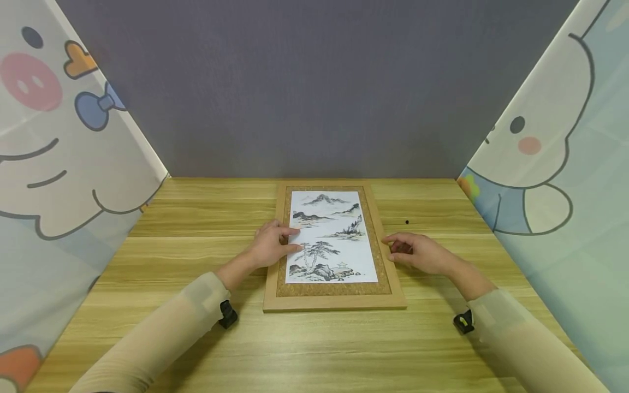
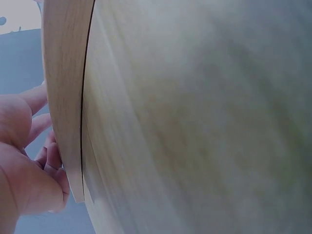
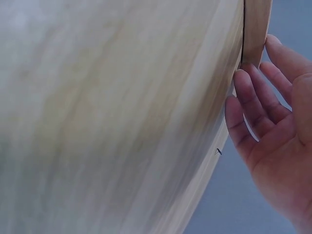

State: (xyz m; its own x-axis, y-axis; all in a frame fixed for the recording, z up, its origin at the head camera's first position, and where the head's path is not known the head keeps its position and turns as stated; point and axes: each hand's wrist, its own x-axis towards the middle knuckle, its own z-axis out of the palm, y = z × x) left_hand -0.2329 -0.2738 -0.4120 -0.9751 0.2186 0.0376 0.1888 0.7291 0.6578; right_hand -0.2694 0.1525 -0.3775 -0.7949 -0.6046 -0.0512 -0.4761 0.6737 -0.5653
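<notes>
A cork board [image 1: 329, 289] with a pale wooden frame [image 1: 334, 303] lies flat on the table. On its cork lies a white sheet printed with an ink landscape [image 1: 339, 256] of mountains, trees and a pavilion. My left hand [image 1: 270, 245] reaches over the frame's left side, thumb and index fingertips on the sheet's left edge; its other fingers bend beside the wooden edge [image 2: 68, 97]. At the frame's right side is my right hand [image 1: 425, 252], with fingertips right at the wood [image 3: 256, 34] and fingers loosely bent.
A small black thing [image 1: 407, 222] sits on the wood-grain table [image 1: 206, 218] to the right of the board. The grey wall [image 1: 314, 98] stands right behind the board's far edge. Cartoon-printed panels [image 1: 565, 164] flank the table on both sides.
</notes>
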